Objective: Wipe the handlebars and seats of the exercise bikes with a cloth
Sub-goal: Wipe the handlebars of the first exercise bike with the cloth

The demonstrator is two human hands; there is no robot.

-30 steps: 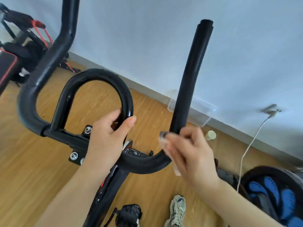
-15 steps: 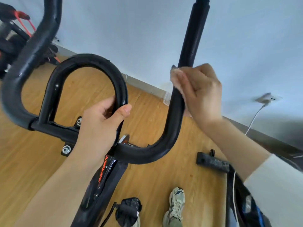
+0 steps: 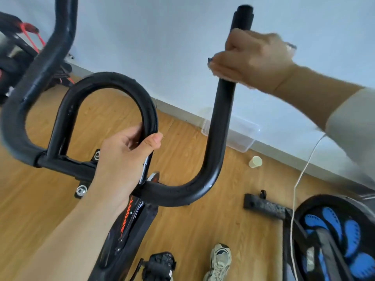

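Bright, even, soft light; right hand (image 3: 256, 58) smeared by motion blur; wide-angle bending toward the edges

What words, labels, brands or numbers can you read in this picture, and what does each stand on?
On the bike's black frame, below the handlebars, orange lettering: possibly "SPORT", too blurred to be sure.
No other text can be read.
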